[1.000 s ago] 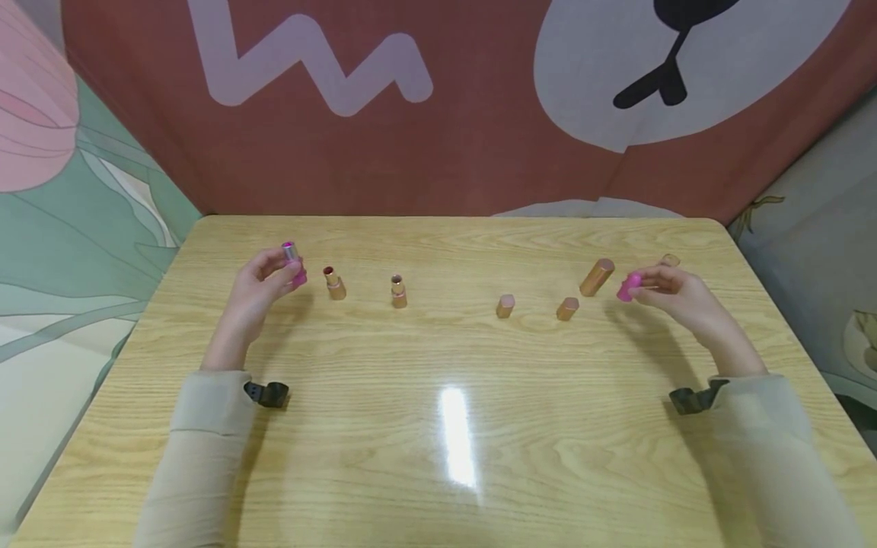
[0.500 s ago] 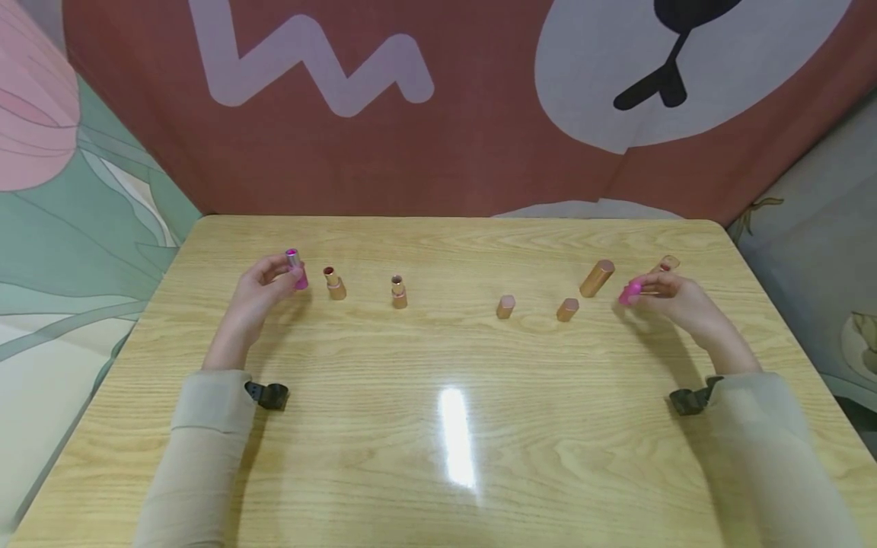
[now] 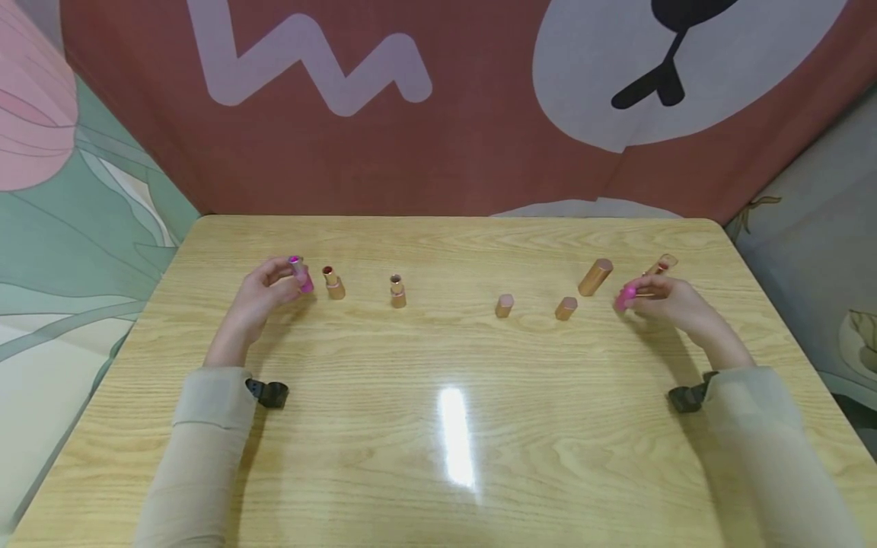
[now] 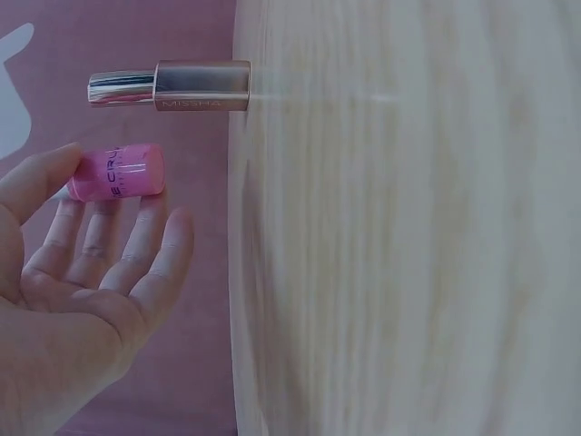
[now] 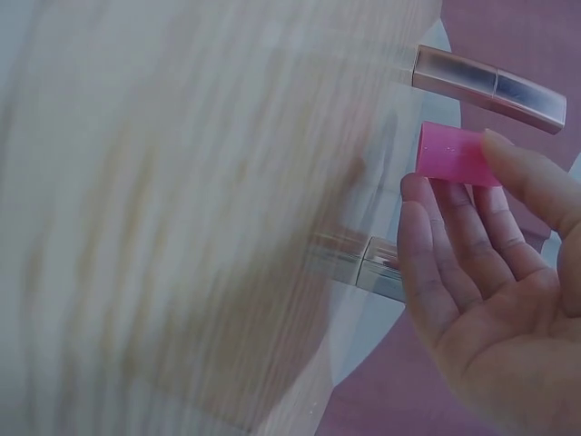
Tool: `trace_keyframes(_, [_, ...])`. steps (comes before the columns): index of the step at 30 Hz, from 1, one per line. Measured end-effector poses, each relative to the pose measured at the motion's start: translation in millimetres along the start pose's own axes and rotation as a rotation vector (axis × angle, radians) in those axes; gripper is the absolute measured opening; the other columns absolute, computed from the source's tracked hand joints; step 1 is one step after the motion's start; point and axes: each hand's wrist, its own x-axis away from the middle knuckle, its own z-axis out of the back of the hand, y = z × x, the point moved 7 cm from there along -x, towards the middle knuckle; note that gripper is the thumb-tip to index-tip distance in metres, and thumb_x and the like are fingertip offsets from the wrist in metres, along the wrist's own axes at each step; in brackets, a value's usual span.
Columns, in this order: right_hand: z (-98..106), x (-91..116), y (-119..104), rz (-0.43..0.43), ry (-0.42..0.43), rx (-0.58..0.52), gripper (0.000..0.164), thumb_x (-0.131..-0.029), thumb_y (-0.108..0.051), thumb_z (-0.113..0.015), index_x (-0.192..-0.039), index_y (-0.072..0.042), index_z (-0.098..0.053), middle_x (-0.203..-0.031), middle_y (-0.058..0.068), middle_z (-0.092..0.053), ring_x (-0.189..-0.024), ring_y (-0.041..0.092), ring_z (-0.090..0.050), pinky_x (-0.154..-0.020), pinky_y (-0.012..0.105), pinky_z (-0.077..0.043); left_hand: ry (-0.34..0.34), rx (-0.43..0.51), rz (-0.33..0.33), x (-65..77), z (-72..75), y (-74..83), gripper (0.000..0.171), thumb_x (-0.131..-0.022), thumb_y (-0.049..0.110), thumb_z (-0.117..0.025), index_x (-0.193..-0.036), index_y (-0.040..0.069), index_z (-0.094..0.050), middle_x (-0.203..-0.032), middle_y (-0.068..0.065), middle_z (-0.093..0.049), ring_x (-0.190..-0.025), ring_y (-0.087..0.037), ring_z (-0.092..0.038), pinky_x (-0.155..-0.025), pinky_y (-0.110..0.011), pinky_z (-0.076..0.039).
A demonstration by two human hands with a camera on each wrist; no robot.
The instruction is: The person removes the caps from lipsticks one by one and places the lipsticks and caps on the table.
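My left hand (image 3: 255,298) pinches a pink lipstick tube (image 4: 118,173) with no cap on, between thumb and fingertips. Its silver collar points up in the head view, and the lower end is close over the table. On the right, a pink lipstick cap (image 5: 449,156) is pinched in my right hand (image 3: 670,301), held low over the wood. Just right of the left hand stands an uncapped gold lipstick (image 3: 334,285). A closed gold lipstick (image 3: 595,277) stands left of the right hand, and one with a clear cap (image 3: 663,264) is partly hidden behind its fingers.
Another uncapped gold lipstick (image 3: 398,292) stands left of the middle. Two gold caps, a left one (image 3: 504,306) and a right one (image 3: 566,309), stand right of the middle. The wooden table (image 3: 438,358) ends at a printed red cloth (image 3: 473,152).
The left hand has lowered the pink tube toward the table and slightly right. My right hand has lowered the pink cap, and more of the clear-capped lipstick shows behind it.
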Motion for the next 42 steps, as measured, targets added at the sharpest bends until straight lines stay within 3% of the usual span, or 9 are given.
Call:
trace_keyframes(9, [-1.3,-2.8,0.9,-0.014,-0.015,-0.010,0.049,-0.094,-0.027,-0.061,-0.129,0.004,-0.047,-0.087,-0.035,-0.051,-0.083,-0.018,-0.050,-0.074,0.010,-0.048,-0.018,0.001,0.002,-1.8,-1.2,-2.6,0.034,-0.096,0.023,-0.057,-0.127,0.012,-0.047,-0.111,0.015,-0.050,-0.097,0.007,-0.056,-0.088,-0.012,-0.051])
trace_keyframes(17, [-1.7,-2.0,0.5,-0.018,-0.030,-0.014,0.047,-0.095,-0.027,-0.060,-0.128,0.004,-0.047,-0.088,-0.035,-0.053,-0.084,-0.017,-0.050,-0.074,0.010,-0.047,-0.025,-0.041,0.052,-3.5,-1.6,-6.1,0.046,-0.095,0.023,-0.059,-0.133,0.005,-0.042,-0.113,0.013,-0.049,-0.095,0.008,-0.054,-0.088,-0.014,-0.051])
trace_keyframes(38, [-3.3,-1.0,-0.4,-0.010,-0.051,-0.036,0.045,-0.095,-0.023,-0.060,-0.125,0.007,-0.046,-0.086,-0.032,-0.055,-0.082,-0.015,-0.052,-0.072,0.010,-0.047,-0.041,-0.076,0.045,-4.2,-4.4,-7.9,0.037,-0.094,0.028,-0.061,-0.124,0.011,-0.048,-0.105,0.016,-0.053,-0.091,0.006,-0.057,-0.084,-0.012,-0.049])
trace_keyframes(42, [-3.8,-1.1,-0.4,-0.010,-0.058,-0.035,0.047,-0.095,-0.021,-0.060,-0.127,0.009,-0.044,-0.087,-0.030,-0.054,-0.082,-0.015,-0.051,-0.072,0.011,-0.048,-0.043,-0.077,0.050,-4.1,-3.7,-8.2,0.043,-0.094,0.026,-0.060,-0.129,0.006,-0.045,-0.106,0.016,-0.052,-0.093,0.006,-0.056,-0.085,-0.011,-0.048])
